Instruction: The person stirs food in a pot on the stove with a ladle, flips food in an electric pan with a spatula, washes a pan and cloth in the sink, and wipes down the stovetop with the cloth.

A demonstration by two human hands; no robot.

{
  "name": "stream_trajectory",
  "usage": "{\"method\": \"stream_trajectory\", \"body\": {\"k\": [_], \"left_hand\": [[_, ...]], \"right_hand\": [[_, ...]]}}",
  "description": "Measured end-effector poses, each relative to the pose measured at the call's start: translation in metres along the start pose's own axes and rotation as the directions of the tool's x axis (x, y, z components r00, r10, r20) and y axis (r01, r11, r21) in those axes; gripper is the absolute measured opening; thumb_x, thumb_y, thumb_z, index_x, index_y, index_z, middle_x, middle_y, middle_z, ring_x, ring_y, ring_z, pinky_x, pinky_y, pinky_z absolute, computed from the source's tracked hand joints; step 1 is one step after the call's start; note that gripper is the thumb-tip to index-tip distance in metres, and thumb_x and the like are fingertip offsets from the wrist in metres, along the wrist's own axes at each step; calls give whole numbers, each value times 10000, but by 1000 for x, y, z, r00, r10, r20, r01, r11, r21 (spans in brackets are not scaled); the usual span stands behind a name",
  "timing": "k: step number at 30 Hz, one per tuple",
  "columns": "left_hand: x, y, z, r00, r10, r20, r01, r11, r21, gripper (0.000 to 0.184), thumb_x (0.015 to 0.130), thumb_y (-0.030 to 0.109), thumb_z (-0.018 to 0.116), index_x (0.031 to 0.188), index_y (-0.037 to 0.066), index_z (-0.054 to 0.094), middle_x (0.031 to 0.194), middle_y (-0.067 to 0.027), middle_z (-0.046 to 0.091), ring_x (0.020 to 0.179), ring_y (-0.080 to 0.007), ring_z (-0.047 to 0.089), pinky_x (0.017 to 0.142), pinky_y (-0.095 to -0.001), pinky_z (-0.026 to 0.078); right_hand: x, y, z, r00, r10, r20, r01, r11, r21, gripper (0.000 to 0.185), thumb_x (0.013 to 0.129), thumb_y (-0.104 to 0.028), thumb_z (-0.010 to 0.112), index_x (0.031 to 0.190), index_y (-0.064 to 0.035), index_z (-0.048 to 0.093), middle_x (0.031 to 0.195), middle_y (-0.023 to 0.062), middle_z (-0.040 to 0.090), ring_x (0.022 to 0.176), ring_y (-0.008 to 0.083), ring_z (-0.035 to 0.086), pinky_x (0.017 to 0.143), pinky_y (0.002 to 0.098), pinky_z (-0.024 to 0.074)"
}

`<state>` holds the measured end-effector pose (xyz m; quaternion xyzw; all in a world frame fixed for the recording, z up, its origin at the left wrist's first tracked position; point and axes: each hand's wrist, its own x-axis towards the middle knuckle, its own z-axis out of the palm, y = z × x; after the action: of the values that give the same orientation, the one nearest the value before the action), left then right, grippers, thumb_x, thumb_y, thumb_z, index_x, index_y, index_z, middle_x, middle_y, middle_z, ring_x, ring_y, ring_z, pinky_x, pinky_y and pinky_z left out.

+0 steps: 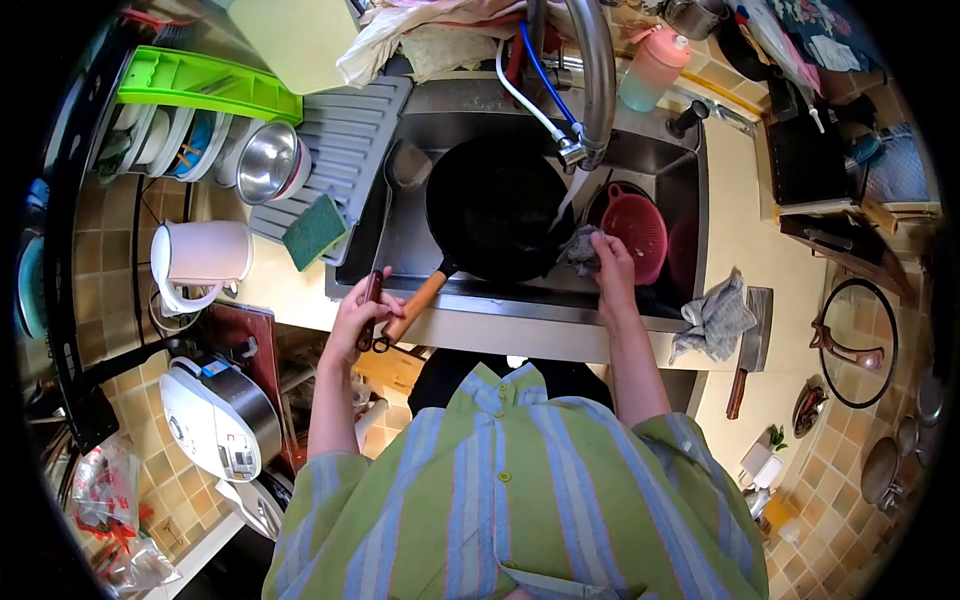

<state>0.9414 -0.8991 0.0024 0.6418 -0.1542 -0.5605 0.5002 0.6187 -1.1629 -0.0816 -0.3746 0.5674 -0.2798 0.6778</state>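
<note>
My left hand (pixel 356 318) is closed around the dark red wooden handle (pixel 372 298) of a turner. Its thin metal shaft runs up along the sink's left side toward a broad metal head (pixel 408 165). The fingertips of that hand also touch the light wooden handle (pixel 418 304) of a black frying pan (pixel 498 208) lying in the sink. Water runs from the faucet (pixel 598 80) into the pan's right side. At the pan's right rim, my right hand (pixel 612 268) pinches a wet grey cloth (pixel 580 250). A red colander (pixel 637 232) sits just right of it.
A green scouring sponge (pixel 314 233) lies on the grey drainboard (pixel 340 130), left of the sink. On the right counter are another grey cloth (pixel 716 318) and a cleaver (pixel 754 330). A pink bottle (pixel 655 65) stands behind the sink, a white pitcher (pixel 203 252) at left.
</note>
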Motion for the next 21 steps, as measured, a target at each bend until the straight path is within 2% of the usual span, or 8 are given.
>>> {"method": "stream_trajectory", "body": {"k": [4, 9, 12, 13, 16, 17, 19, 21], "left_hand": [[1, 9, 7, 1000, 19, 6, -19, 998, -63, 704, 813, 50, 549, 1477, -72, 350, 954, -187, 726, 1080, -298, 680, 1061, -381, 482], [-4, 32, 8, 996, -35, 85, 31, 998, 46, 710, 793, 45, 539, 1463, -103, 357, 985, -211, 740, 1171, -317, 658, 1092, -389, 451], [-3, 46, 11, 985, -74, 155, 41, 978, 202, 670, 796, 48, 534, 1436, -99, 400, 987, -204, 743, 1185, -283, 654, 1102, -365, 431], [-1, 46, 12, 984, -59, 168, 22, 976, 215, 627, 803, 62, 549, 1405, -78, 444, 976, -190, 748, 1053, -232, 703, 959, -309, 508], [-5, 70, 33, 964, -147, 222, 83, 958, 274, 587, 812, 73, 561, 1379, -53, 477, 936, -172, 751, 845, -190, 721, 731, -253, 532], [-4, 71, 45, 963, -134, 235, 73, 965, 253, 525, 851, 98, 572, 1356, -31, 505, 864, -145, 745, 684, -143, 689, 567, -215, 470], [1, 70, 65, 938, -196, 285, 139, 968, 209, 491, 881, 103, 566, 1352, -25, 511, 827, -132, 733, 664, -136, 686, 553, -215, 473], [10, 64, 85, 893, -275, 355, 252, 961, 111, 449, 929, 100, 547, 1360, -19, 508, 774, -111, 713, 623, -136, 682, 515, -214, 469]], "right_hand": [[13, -15, 37, 992, 92, 86, -105, 982, 159, 259, 973, -255, 619, 1155, -76, 661, 997, 22, 675, 935, 136, 605, 864, 313, 445], [70, -17, 73, 947, 159, 278, -243, 922, 301, 244, 977, -194, 603, 1176, -61, 648, 1052, 57, 698, 950, 192, 666, 872, 370, 508], [52, -50, 77, 962, 177, 206, -221, 951, 216, 223, 965, -183, 544, 1115, -62, 656, 1028, 63, 694, 902, 173, 641, 739, 340, 498], [43, -57, 75, 969, 178, 172, -210, 959, 190, 217, 973, -204, 544, 1079, -65, 672, 1020, 67, 697, 891, 163, 640, 755, 315, 494], [47, -41, 59, 980, 107, 170, -141, 969, 203, 221, 970, -219, 578, 1072, -55, 686, 1023, 72, 699, 902, 169, 648, 781, 311, 498], [47, -35, 59, 988, 55, 146, -80, 983, 165, 227, 968, -223, 589, 1075, -48, 685, 1034, 74, 699, 916, 177, 651, 800, 320, 500], [43, -22, 58, 993, -53, 102, 44, 995, 91, 241, 964, -231, 611, 1083, -34, 684, 1058, 79, 701, 945, 193, 655, 836, 339, 505], [31, -8, 70, 948, -301, 103, 314, 937, -152, 212, 960, -197, 618, 1082, -35, 682, 1039, 71, 706, 925, 184, 655, 837, 313, 500]]}}
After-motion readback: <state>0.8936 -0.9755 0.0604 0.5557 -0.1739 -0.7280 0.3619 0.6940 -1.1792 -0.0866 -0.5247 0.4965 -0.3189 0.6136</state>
